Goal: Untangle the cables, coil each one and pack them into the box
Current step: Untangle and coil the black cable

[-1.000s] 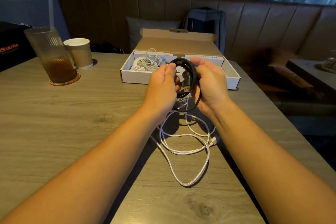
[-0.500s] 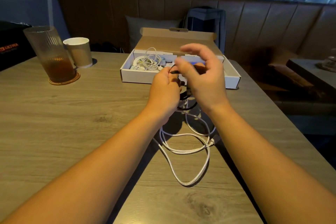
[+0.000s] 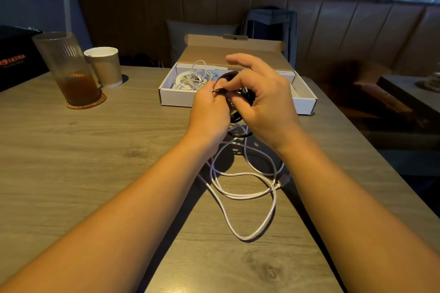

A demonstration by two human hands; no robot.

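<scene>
Securing the coiled black cable (image 3: 246,96), held just in front of the open white cardboard box (image 3: 176,100).
The left hand (image 3: 209,114) pinches its plug end; the right hand (image 3: 264,100) curls thumb and lower fingers round the coil, forefinger lifted. Wrap the tail snugly through the loops, I judge, keeping clear of the loose white braided cable (image 3: 245,185) below.

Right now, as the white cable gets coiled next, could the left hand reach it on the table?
Probably yes: the white cable lies uncovered on the table between the forearms. But the left hand grips the black cable, so it would need freeing first.
</scene>
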